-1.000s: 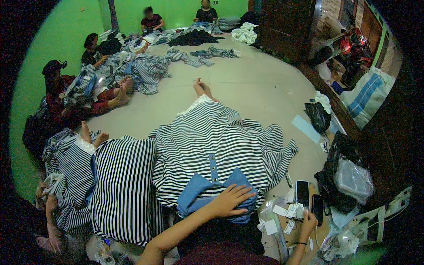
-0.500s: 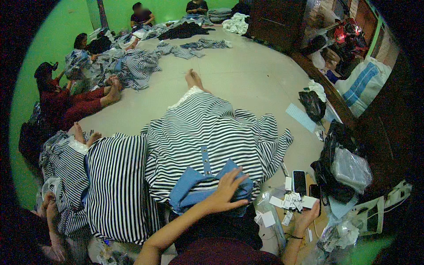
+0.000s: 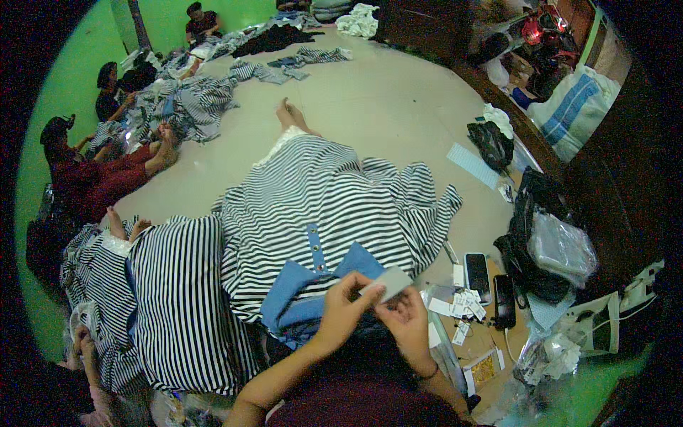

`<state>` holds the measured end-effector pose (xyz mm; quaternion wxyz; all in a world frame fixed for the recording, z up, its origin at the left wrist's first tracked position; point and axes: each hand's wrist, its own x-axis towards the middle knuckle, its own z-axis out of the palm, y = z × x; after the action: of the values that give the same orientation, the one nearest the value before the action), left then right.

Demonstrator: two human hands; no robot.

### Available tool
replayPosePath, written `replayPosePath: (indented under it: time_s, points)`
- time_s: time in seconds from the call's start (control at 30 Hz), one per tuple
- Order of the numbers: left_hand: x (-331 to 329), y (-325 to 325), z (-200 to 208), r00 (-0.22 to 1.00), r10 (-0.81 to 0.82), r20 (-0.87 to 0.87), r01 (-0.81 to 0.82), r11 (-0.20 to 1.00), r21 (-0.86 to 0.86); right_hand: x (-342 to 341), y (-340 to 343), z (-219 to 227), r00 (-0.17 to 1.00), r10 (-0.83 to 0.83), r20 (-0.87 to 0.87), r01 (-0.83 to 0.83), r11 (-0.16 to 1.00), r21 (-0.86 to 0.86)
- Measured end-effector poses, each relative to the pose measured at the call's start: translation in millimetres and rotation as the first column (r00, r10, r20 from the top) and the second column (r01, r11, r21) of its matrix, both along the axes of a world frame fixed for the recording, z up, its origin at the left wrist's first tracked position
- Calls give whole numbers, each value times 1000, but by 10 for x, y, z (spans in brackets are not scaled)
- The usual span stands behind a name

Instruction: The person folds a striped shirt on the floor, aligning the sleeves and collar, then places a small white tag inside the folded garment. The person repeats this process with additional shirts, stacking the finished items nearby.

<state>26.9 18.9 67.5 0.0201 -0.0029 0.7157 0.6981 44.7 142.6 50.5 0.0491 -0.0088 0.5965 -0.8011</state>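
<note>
A black-and-white striped shirt with a blue collar and a blue button strip lies spread over my legs. Above the collar, a blank-looking white tag is held up between my hands. My left hand pinches its left edge between thumb and fingers. At the tag's lower edge, my right hand is closed with curled fingers against it. Several more white tags lie in a loose pile on a small tan board to my right.
Two phones, one grey-screened and one black, lie by the tags. Black and clear plastic bags are at the right. A striped cushion-like bundle sits at my left. Other people sit along the green wall among garments.
My right hand has brought a white tag from the pile to above the collar. My left hand has lifted off the collar and grips the tag. The view has shifted slightly.
</note>
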Motion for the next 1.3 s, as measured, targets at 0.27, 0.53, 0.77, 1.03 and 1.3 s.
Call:
replayPosePath:
  time_s: [0.27,0.53,0.77,1.03,1.3]
  points:
    - [-110,12,-111,977,144,157,-184,942,282,-168,-193,-102,998,19,65,-25,996,88]
    - [-130,80,-181,983,172,65,-180,974,136,-112,-220,-5,900,201,-387,160,672,723]
    - [-66,57,-335,973,-43,226,-122,735,667,-164,-303,41,898,286,-333,171,472,865]
    - [-256,-370,-257,970,98,224,-173,922,346,89,1146,-365,914,-375,-154,280,311,908]
    - [-491,-708,-266,952,189,241,-232,959,166,1084,2192,-1300,818,-561,126,-277,-191,942]
